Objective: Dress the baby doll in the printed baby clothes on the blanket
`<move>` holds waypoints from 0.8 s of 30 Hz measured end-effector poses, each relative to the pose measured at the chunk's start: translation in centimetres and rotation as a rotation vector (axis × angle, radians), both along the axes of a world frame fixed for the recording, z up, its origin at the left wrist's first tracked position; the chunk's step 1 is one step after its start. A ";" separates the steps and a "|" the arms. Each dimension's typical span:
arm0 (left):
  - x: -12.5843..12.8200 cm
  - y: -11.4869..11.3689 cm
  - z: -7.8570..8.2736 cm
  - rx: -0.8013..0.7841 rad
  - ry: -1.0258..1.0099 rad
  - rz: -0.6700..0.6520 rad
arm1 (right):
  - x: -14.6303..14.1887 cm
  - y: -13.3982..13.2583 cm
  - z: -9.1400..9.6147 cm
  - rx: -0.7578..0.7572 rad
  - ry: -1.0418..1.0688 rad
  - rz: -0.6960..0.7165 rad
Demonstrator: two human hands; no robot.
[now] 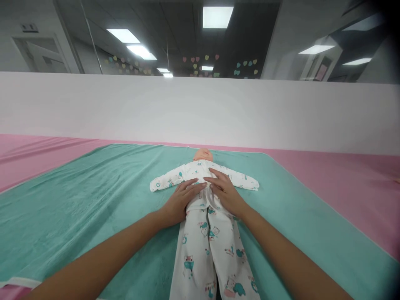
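Observation:
A baby doll lies on its back on a teal blanket, head away from me. It wears a white printed top with sleeves spread sideways and matching white printed trousers. My left hand lies flat on the doll's belly at the left side of the waist, fingers stretched out and together. My right hand rests on the right side of the waist, fingers extended, tips close to the left hand's. Neither hand holds anything.
The blanket covers a pink surface that shows at both sides. A white wall runs behind it, with a glass pane above showing ceiling lights and coloured heart stickers.

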State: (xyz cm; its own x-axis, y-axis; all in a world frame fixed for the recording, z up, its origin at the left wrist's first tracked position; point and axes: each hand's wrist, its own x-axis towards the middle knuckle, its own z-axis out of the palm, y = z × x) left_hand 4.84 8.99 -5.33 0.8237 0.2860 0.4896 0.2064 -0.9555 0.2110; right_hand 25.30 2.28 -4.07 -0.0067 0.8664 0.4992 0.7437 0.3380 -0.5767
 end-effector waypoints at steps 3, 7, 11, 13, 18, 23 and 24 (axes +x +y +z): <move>0.2 0.0 0.0 0.018 0.009 -0.020 | 0.2 1.0 0.5 0.048 -0.051 -0.014; 0.4 0.0 0.0 0.049 0.016 -0.013 | 0.2 2.2 1.2 0.099 -0.150 -0.026; 0.4 0.0 0.1 0.066 0.043 -0.005 | 0.0 2.7 2.2 0.075 -0.255 0.009; 0.4 0.1 0.0 0.065 0.047 -0.007 | 0.2 2.6 2.7 0.024 -0.278 0.074; 0.3 0.8 0.2 -0.103 -0.075 -0.030 | 1.5 2.2 3.4 -0.129 -0.268 0.160; 0.7 0.7 1.5 -0.520 -0.234 0.052 | 1.2 2.1 3.1 -0.090 -0.241 0.142; 0.9 0.5 1.7 -0.544 -0.242 0.066 | 1.0 2.1 2.9 -0.079 -0.212 0.129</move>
